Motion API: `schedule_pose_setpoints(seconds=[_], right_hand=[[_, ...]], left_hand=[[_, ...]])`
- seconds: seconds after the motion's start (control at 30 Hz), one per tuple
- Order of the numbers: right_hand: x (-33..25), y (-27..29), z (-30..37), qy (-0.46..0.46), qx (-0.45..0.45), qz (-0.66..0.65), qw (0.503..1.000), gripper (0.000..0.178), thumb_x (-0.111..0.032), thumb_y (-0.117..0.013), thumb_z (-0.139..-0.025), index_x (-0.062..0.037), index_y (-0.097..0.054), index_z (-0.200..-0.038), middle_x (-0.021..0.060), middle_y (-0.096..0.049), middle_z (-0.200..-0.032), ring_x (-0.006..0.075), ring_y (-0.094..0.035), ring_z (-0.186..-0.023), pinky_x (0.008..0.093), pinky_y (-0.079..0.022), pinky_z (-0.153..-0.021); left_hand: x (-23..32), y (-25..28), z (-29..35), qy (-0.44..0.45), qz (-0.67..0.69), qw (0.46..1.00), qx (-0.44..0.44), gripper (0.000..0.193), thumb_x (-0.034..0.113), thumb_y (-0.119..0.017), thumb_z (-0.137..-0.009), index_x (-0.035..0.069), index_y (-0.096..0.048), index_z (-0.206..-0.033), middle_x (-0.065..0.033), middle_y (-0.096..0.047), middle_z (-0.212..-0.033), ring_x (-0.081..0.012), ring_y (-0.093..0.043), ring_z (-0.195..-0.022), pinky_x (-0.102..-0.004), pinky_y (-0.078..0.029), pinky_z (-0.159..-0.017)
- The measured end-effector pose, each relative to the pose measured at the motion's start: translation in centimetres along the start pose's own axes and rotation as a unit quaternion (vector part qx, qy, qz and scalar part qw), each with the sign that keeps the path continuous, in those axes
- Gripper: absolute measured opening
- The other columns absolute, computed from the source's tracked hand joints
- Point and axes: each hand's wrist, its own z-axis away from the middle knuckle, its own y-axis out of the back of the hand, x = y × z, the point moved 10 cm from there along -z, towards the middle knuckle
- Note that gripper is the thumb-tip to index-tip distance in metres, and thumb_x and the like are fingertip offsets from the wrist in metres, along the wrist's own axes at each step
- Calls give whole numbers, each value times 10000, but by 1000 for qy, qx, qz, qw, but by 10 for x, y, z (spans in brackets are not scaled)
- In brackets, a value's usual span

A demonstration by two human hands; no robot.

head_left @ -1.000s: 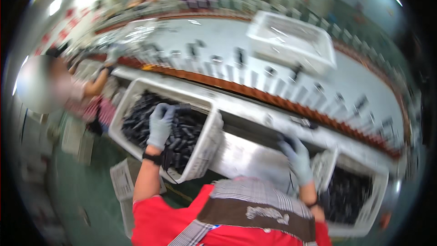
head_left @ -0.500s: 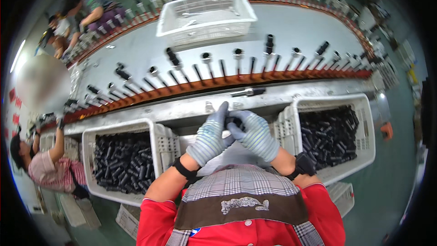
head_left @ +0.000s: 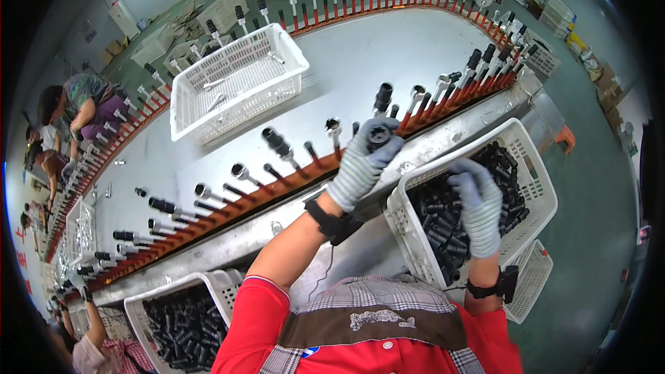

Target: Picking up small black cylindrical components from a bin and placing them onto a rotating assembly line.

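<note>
My left hand, in a grey knit glove, is shut on a black cylindrical sleeve, holding it up at the row of red-based upright pins along the conveyor's near edge. My right hand, also gloved, reaches down into the white crate on my right, its fingers resting among several black sleeves. Whether it grips one I cannot tell. Some pins carry black sleeves, others are bare.
A second white crate of black sleeves stands at my lower left. A white basket with a few metal parts sits on the grey conveyor top. Other people work at the far left side. A small empty basket lies lower right.
Both hands were together in front of me; now the left has risen to the pin row with a sleeve and the right has dropped into the right crate. The view has swung right.
</note>
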Motion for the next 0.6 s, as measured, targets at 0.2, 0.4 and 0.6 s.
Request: schedule_pose_setpoints(seconds=[0.2,0.4,0.6], right_hand=[[18,37,-31,-3,46,-45,998,328,-123,-604,-927,-6,-573,-1232,71,-648,-1062,115,-604,-871,262,-506,-786],[-13,-51,-41,223,-123,217,942,420,-125,-671,-861,-40,-537,-1250,120,-607,-1111,210,-624,-890,309,-519,-793],[74,-95,-23,-144,-179,-231,945,229,-138,-624,-934,28,-557,-1076,92,-633,-975,123,-612,-878,254,-515,-801]], left_hand=[[-46,-59,-39,77,17,989,-127,314,97,-666,-888,69,-546,-1177,-9,-614,-947,-94,-589,-874,-226,-487,-800],[-44,-65,-5,-15,-404,893,-196,649,170,-749,-778,24,-398,-1304,-169,-636,-933,-301,-658,-841,-374,-523,-765],[-28,-24,27,16,-365,924,-114,459,144,-765,-773,26,-553,-1162,-130,-644,-943,-215,-655,-866,-321,-523,-785]])
